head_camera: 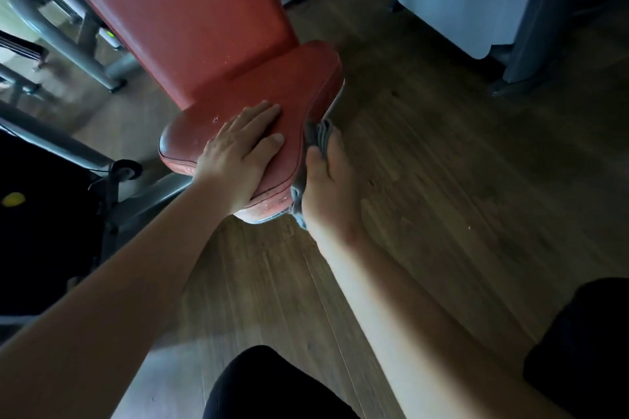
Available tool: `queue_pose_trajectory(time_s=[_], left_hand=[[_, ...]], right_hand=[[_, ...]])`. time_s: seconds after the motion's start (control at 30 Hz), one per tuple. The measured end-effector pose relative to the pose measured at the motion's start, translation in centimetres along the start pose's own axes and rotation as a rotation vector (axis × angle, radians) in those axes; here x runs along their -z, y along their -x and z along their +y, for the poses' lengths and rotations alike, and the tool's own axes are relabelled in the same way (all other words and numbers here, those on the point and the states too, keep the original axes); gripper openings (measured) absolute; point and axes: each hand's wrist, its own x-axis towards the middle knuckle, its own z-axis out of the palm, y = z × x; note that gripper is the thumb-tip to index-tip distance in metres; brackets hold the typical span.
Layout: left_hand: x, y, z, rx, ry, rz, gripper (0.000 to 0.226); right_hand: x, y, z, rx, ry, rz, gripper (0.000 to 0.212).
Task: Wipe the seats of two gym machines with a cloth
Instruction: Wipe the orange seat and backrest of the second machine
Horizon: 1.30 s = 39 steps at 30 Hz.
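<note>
Progress looks partial to me: my left hand (238, 153) lies flat, steadying the red seat (272, 92), my right hand (326, 187) presses the grey cloth (318, 136) against its side edge, second machine unseen.

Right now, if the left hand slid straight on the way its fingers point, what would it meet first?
The left hand lies flat on the red seat, fingers pointing toward the right rim. It would likely just slide off that edge; nothing else shows ahead.

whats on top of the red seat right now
Only the left hand, lying flat on the red seat. The cloth is pressed against its side edge by the right hand; most of it is hidden.
</note>
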Motion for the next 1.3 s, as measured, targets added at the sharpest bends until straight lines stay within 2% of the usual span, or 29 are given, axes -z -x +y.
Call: queue_pose_trajectory(time_s=[0.1, 0.2, 0.27, 0.37, 0.43, 0.57, 0.73, 0.8, 0.93, 1.0, 1.1, 1.23, 1.3], left_hand=[[-0.2, -0.1, -0.2, 0.004, -0.019, -0.006, 0.069], [-0.3, -0.3, -0.5, 0.006, -0.013, 0.003, 0.069], [-0.3, -0.4, -0.5, -0.004, -0.005, 0.009, 0.069], [-0.2, -0.2, -0.4, -0.003, -0.011, 0.008, 0.069], [-0.2, -0.2, -0.3, -0.004, -0.022, 0.004, 0.070], [0.0, -0.1, 0.0, -0.001, -0.012, 0.010, 0.071], [-0.1, -0.1, -0.2, -0.006, -0.023, -0.006, 0.074], [-0.1, -0.1, -0.1, -0.002, -0.012, -0.017, 0.076], [-0.2, -0.1, -0.1, 0.015, 0.000, -0.020, 0.074], [-0.2, 0.0, -0.2, 0.009, -0.007, -0.017, 0.072], [-0.2, -0.1, -0.3, 0.007, -0.011, -0.022, 0.068], [-0.2, -0.2, -0.2, 0.012, 0.000, -0.012, 0.065], [-0.2, -0.2, -0.2, 0.013, -0.006, -0.009, 0.066]], right_hand=[[0.1, -5.2, 0.1, -0.026, 0.093, -0.010, 0.061], [0.2, -10.6, -1.0, -0.062, 0.134, 0.096, 0.060], [-0.1, -9.4, -1.2, -0.053, 0.155, 0.103, 0.060], [0.2, -3.9, -0.2, 0.006, 0.115, -0.018, 0.059], [0.4, -4.1, -0.1, 0.000, 0.116, -0.064, 0.062], [0.5, -7.6, -1.5, -0.084, 0.164, -0.006, 0.061], [0.0, 1.8, -1.0, 0.039, 0.155, 0.012, 0.068], [-0.1, 0.6, -0.7, 0.055, 0.160, 0.012, 0.066], [0.1, -4.0, -1.2, -0.034, 0.178, 0.035, 0.064], [-0.6, -0.5, -1.0, 0.024, 0.149, 0.099, 0.058], [-1.5, 3.9, -0.3, 0.107, 0.085, 0.149, 0.061], [-0.5, -2.6, -0.1, -0.003, 0.026, 0.147, 0.057], [-0.6, -2.2, -0.2, 0.003, 0.055, 0.153, 0.054]])
